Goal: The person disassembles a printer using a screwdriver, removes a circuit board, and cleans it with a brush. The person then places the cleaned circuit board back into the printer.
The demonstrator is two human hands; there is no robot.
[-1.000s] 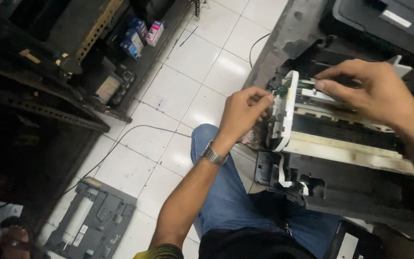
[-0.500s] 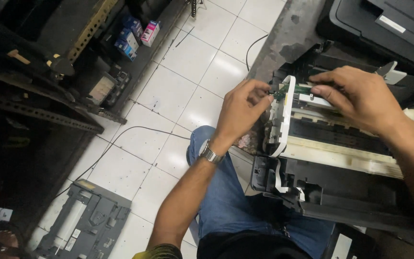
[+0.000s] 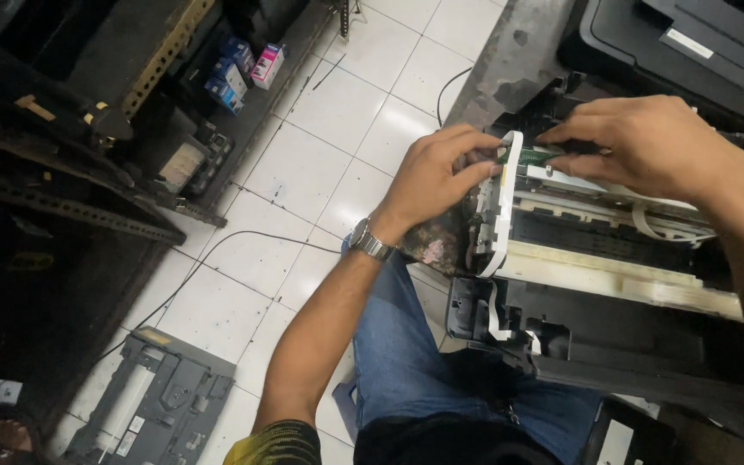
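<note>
Printer (image 3: 613,284) opened up on the bench (image 3: 518,60), over the lap. Left hand (image 3: 437,176) pinches the white side frame (image 3: 504,202) at its top; right hand (image 3: 639,142) fingers curled narrow on the small green board (image 3: 534,157) w/ flat cable (grip hidden, can't tell exactly). Risk: tugging hard could tear the ribbon or crack the frame.

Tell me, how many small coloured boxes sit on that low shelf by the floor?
3 that I can make out: a pink box and two blue boxes beside it, at the upper left. More may hide in the dark shelf.
</note>
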